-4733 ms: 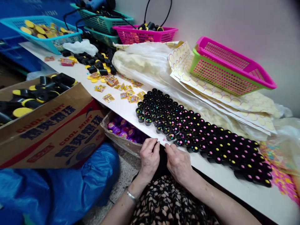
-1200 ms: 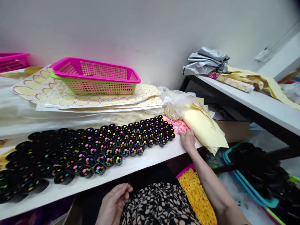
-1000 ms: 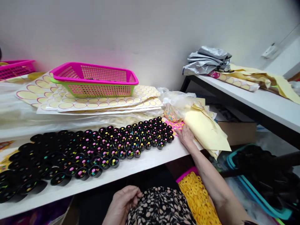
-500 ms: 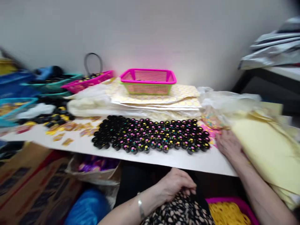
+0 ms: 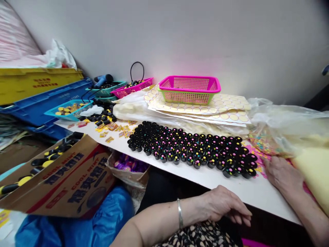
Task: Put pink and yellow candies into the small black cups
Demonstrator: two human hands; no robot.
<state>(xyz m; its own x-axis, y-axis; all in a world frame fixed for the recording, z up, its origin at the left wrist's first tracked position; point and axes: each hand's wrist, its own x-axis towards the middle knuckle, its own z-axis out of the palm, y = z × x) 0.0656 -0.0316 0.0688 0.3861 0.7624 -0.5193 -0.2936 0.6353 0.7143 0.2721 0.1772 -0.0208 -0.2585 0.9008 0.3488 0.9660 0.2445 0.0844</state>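
Note:
A dense cluster of small black cups holding coloured beads covers the middle of the white table. My left hand hangs just below the table's front edge, fingers loosely curled and apart, holding nothing; a silver bracelet is on its wrist. My right hand lies palm down at the right end of the table, its fingertips in a scatter of pink and yellow beads next to the cups. A pale yellow sheet lies right of that hand.
A pink basket nested in a green one sits on round-sticker sheets at the back. A clear plastic bag is at the right. A cardboard box of black-and-yellow parts, blue and yellow crates and more baskets stand left.
The view has swung left, bringing the crates and cardboard box into sight. My right hand stays on the beads by the cups. My left hand has moved up towards the table edge.

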